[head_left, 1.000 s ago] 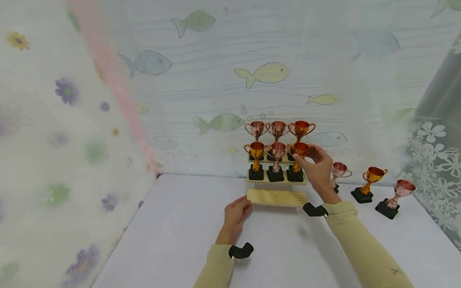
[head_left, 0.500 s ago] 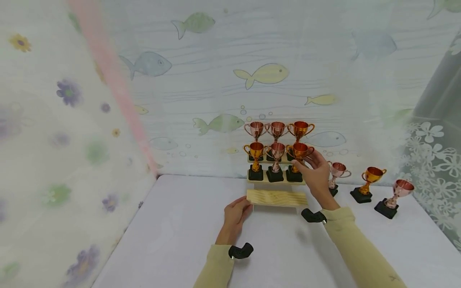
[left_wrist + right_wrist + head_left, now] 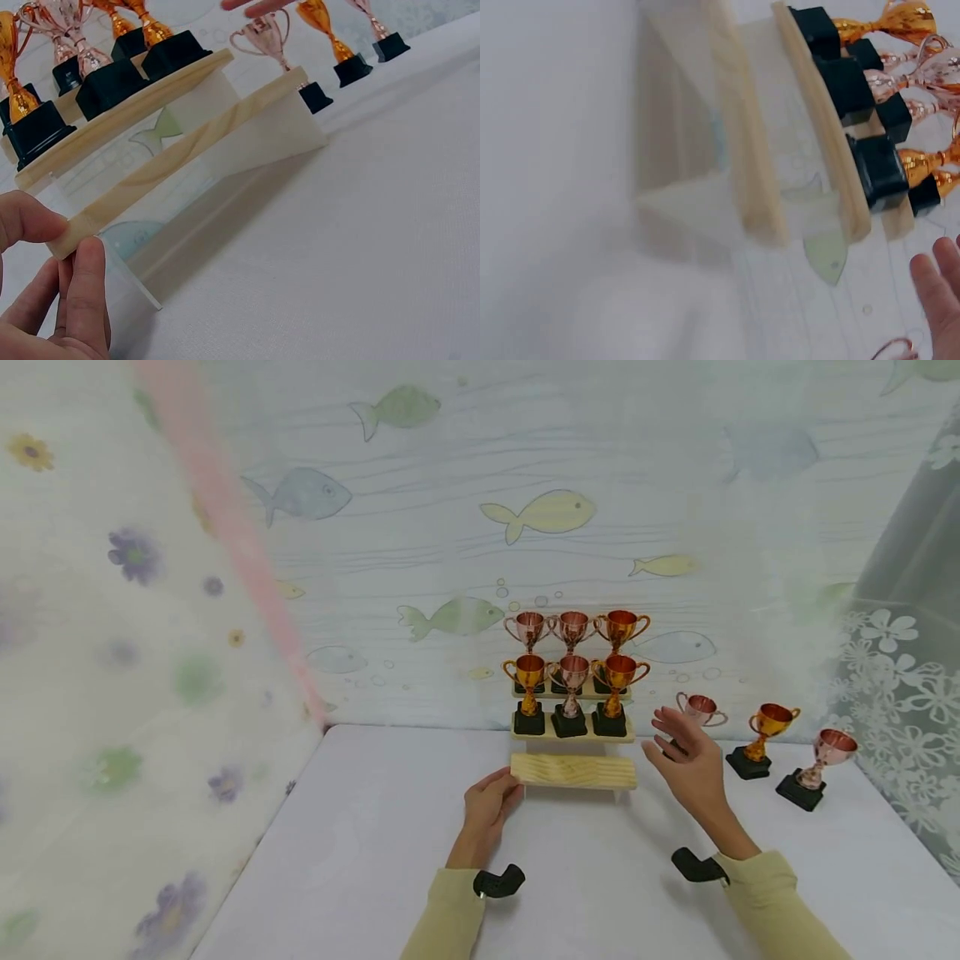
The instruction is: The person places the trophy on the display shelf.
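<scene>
My left hand [image 3: 487, 810] pinches the left end of the lowest wooden step [image 3: 573, 771] of a tiered display stand; the left wrist view shows thumb above and fingers below the board [image 3: 161, 165]. On the middle step, a gold trophy cup [image 3: 621, 674] stands at the right end, beside a rose-gold cup [image 3: 573, 674] and another gold cup [image 3: 529, 674]. My right hand [image 3: 692, 768] is in the air right of the stand, fingers spread and holding nothing. It partly hides a rose-gold trophy [image 3: 702, 707] standing on the table behind it.
Three more cups line the top step, including a gold one [image 3: 621, 625] at its right. Farther right on the white table [image 3: 375, 827] stand a gold trophy [image 3: 772, 722] and a rose-gold trophy [image 3: 831, 748]. A fish-patterned curtain [image 3: 420, 527] hangs close behind.
My right hand has let go of the gold trophy at the middle step's right end and moved right and down, towards the loose rose-gold trophy. My left hand keeps its grip on the lowest step.
</scene>
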### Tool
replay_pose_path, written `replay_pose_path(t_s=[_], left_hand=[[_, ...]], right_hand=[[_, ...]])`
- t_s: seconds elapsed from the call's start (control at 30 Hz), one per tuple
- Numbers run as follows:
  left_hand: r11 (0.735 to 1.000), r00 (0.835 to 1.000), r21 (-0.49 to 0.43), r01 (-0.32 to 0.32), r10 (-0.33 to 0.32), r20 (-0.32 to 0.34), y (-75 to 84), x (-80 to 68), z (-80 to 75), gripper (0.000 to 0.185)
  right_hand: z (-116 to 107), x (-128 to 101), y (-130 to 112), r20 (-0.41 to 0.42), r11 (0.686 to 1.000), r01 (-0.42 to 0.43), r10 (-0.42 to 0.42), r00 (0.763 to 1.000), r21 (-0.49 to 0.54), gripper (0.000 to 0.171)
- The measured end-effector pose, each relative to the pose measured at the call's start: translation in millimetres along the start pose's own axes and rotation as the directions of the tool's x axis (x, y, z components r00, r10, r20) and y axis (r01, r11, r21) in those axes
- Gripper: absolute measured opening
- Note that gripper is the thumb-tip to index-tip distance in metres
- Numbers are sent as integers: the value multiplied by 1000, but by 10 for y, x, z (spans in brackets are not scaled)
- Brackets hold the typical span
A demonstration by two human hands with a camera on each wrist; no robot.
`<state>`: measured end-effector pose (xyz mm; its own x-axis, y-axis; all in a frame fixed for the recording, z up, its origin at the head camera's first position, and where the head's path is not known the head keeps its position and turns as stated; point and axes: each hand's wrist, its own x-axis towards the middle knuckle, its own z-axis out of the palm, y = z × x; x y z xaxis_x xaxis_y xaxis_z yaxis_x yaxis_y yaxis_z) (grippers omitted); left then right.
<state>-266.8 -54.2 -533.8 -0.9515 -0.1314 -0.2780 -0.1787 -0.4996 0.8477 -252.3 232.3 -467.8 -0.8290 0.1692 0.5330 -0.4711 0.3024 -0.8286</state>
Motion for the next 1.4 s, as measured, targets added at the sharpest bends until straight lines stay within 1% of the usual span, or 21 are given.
replay_pose_path(t_s=[0.1, 0.2, 0.27, 0.37, 0.47, 0.6, 0.67, 0.77, 0.87, 1.0, 1.07, 1.2, 1.23, 1.4], left_hand=[[1000, 1000, -1, -4, 4, -2, 24, 3, 0, 40], [1000, 1000, 0, -6, 6, -8, 46, 3, 5, 39], [1000, 1000, -3, -4, 4, -11, 53, 2, 8, 39], [1000, 1000, -4, -4, 4, -8, 47, -2, 7, 39], [1000, 1000, -4, -6, 6, -6, 32, -5, -5, 39], [1000, 1000, 1, -15, 15, -3, 29, -3, -20, 39], [1000, 1000, 0, -16, 16, -1, 33, 0, -23, 39], [1000, 1000, -3, -13, 13, 1, 36, 3, -28, 39], [1000, 1000, -2, -7, 7, 2, 37, 0, -29, 39], [1000, 1000, 2, -8, 8, 4, 30, -7, -28, 39], [1000, 1000, -3, -11, 11, 8, 22, -5, -29, 39], [1000, 1000, -10, -15, 16, 11, 10, 1, -32, 38], [1000, 1000, -11, -14, 14, 11, 6, 4, -31, 38], [1000, 1000, -9, -11, 11, 5, -20, 0, -13, 39]], right_hand=[[-161, -115, 44, -46, 999, 20, -23, 999, -49, 46], [-344, -209, 90, -127, 996, 11, -22, 992, -87, 36], [-476, -273, 121, -186, 995, -6, -13, 983, -102, 31], [-659, -373, 183, -280, 985, -42, -6, 960, -167, 23], [-819, -441, 277, -348, 974, -89, 10, 937, -210, 23], [-960, -447, 342, -389, 956, -168, 62, 919, -242, 35], [-999, -424, 355, -389, 944, -216, 106, 915, -250, 41], [-1024, -367, 368, -364, 924, -285, 181, 913, -255, 48], [-1022, -293, 394, -308, 901, -332, 243, 920, -280, 54], [-982, -195, 431, -221, 871, -362, 302, 927, -331, 62], [-951, -149, 449, -182, 872, -359, 315, 932, -332, 66], [-876, -35, 474, -144, 876, -372, 343, 928, -308, 71], [-858, -4, 481, -137, 879, -375, 349, 927, -296, 72], [-766, 137, 470, -114, 873, -410, 394, 912, -263, 74]])
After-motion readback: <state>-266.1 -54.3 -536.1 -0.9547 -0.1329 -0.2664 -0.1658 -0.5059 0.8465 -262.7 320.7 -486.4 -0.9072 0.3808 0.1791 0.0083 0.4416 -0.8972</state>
